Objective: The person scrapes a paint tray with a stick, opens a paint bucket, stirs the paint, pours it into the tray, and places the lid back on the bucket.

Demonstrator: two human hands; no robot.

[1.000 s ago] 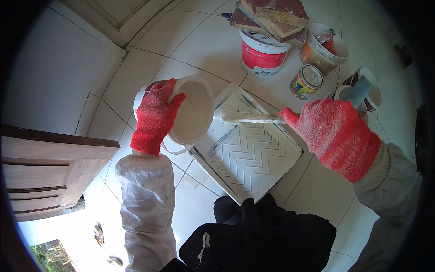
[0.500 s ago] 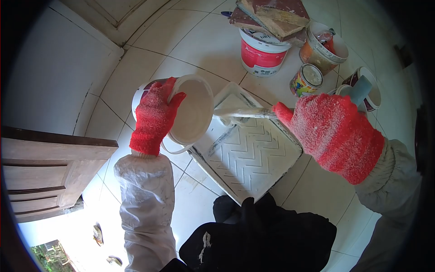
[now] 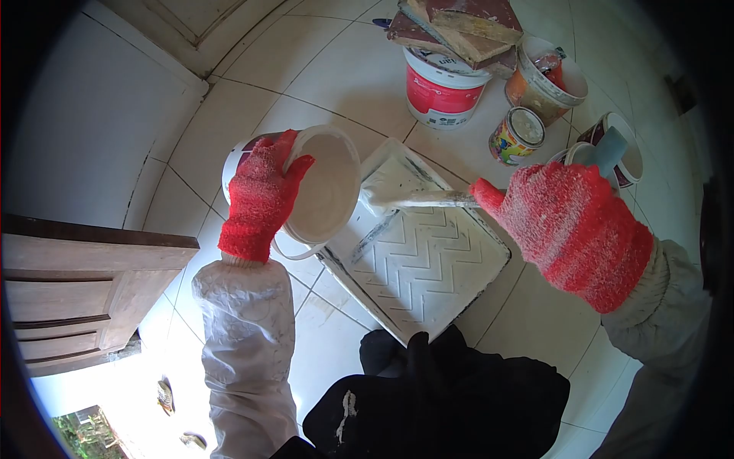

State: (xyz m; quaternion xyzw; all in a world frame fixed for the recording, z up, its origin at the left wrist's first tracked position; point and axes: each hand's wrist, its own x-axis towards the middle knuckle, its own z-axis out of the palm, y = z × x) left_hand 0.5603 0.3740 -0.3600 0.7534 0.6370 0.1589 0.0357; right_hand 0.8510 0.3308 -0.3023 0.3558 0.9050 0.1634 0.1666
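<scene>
My left hand (image 3: 264,195), in a red glove, grips the rim of a white paint bucket (image 3: 336,157). The bucket is tilted with its mouth toward the paint tray (image 3: 436,264), and pale paint coats its inside. In my right hand (image 3: 577,229), also red-gloved, is a paint-coated stick (image 3: 436,199). Its far end lies over the deep end of the tray, where white paint has collected; whether that end is plain or flat like a paddle is unclear. Zigzag ridges line the tray's sloped part.
Beyond the tray stand a red-and-white bucket (image 3: 445,96) topped with wooden boards (image 3: 478,34), a stained bucket (image 3: 535,96) and a colourful paint can (image 3: 505,145). More tubs (image 3: 631,157) are behind my right hand. A wooden door (image 3: 76,291) is at left.
My right hand has shifted slightly right and down, and the stick's far end has dropped a little lower in view at the tray's deep end. My left hand and the bucket look nearly unmoved.
</scene>
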